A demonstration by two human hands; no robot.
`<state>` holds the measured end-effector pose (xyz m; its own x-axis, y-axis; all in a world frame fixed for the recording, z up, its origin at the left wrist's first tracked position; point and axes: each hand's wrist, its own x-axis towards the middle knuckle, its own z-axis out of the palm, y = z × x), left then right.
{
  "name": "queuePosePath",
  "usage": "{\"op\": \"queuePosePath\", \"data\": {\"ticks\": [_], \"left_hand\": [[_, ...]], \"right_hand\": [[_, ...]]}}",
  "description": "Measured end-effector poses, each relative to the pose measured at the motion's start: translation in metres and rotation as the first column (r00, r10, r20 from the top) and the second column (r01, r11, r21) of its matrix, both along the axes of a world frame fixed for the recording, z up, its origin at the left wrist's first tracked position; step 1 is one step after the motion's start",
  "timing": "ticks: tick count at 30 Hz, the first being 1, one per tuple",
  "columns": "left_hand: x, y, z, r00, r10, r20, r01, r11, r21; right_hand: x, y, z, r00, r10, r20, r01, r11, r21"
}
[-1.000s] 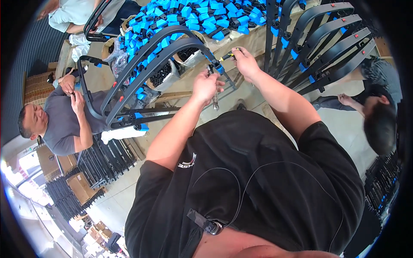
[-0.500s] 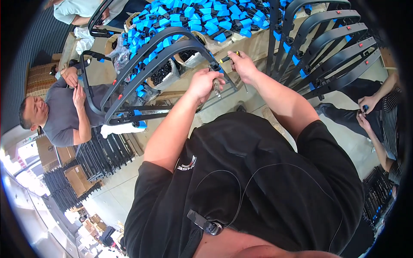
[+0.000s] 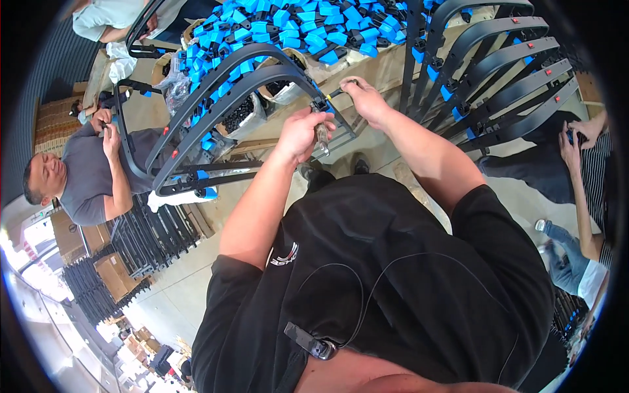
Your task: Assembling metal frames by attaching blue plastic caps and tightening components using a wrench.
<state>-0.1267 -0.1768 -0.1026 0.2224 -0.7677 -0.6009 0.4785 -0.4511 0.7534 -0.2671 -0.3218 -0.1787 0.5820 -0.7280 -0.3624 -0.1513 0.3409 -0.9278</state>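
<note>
My right hand (image 3: 364,103) is closed round a screwdriver (image 3: 337,93) with a black and yellow handle. Its tip points left, at the end of a black curved frame (image 3: 262,73). Close by, my left hand (image 3: 303,135) is closed at that frame end, beside a small blue and black end piece (image 3: 328,107). From under its fingers sticks a clear, shiny handle-like piece (image 3: 322,139); the rest of that piece is hidden by the hand. Whether the left fingers also grip the frame cannot be made out.
Blue and black plastic parts (image 3: 314,29) are heaped on the table beyond. Bags of small black parts (image 3: 239,114) stand before it. More curved frames (image 3: 517,65) stand at the right. A co-worker (image 3: 98,164) is at the left, another person's hands (image 3: 576,141) at the right.
Both my hands have shifted slightly left, and the screwdriver with them. The frame has moved a little left. At the right, the other person's hands have risen in view.
</note>
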Motion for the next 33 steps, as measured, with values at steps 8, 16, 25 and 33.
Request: {"op": "queuePosePath", "data": {"ticks": [8, 16, 25, 33], "left_hand": [[-0.015, 0.007, -0.016, 0.992, 0.0, 0.128, 0.01, 0.997, -0.072], [-0.012, -0.006, -0.087, 0.613, -0.428, 0.664, 0.24, 0.902, 0.359], [-0.028, -0.001, -0.055, 0.446, -0.332, 0.831, 0.117, 0.942, 0.314], [-0.004, -0.006, -0.021, 0.957, 0.073, -0.28, -0.078, 0.997, -0.01]], "right_hand": [[-0.003, -0.025, 0.031, 0.906, 0.318, -0.28, -0.27, 0.942, 0.197], [0.007, -0.023, 0.061, 0.872, 0.343, -0.349, -0.262, 0.93, 0.257], [0.01, -0.028, 0.054, 0.873, 0.319, -0.368, -0.22, 0.932, 0.286], [-0.003, -0.016, 0.007, 0.968, 0.221, -0.12, -0.212, 0.974, 0.08]]}}
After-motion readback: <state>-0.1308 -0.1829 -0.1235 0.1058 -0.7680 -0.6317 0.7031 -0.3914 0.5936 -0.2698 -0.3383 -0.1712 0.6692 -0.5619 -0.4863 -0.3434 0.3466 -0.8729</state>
